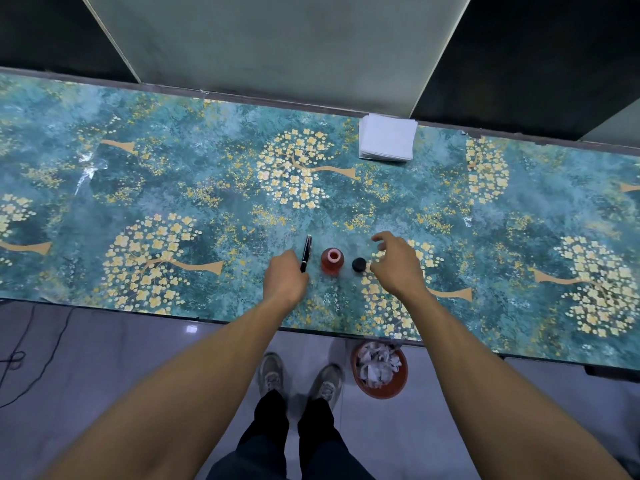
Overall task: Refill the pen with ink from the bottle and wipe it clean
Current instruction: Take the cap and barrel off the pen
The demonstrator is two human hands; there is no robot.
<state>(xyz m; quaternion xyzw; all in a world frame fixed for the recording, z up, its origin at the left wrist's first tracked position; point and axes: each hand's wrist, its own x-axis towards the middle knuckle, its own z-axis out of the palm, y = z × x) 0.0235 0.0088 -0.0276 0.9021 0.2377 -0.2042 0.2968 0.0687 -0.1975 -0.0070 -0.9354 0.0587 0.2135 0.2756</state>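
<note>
A small ink bottle with reddish ink stands uncapped near the table's front edge. Its black cap lies on the table just right of it. A black pen with gold trim lies left of the bottle, pointing away from me. My left hand rests at the pen's near end with its fingers curled; whether it grips the pen is hidden. My right hand hovers just right of the cap, fingers spread, holding nothing.
A stack of white tissues sits at the table's far edge, right of centre. The table has a teal floral cover. A red bin full of crumpled tissues stands on the floor by my feet. Cables lie at left.
</note>
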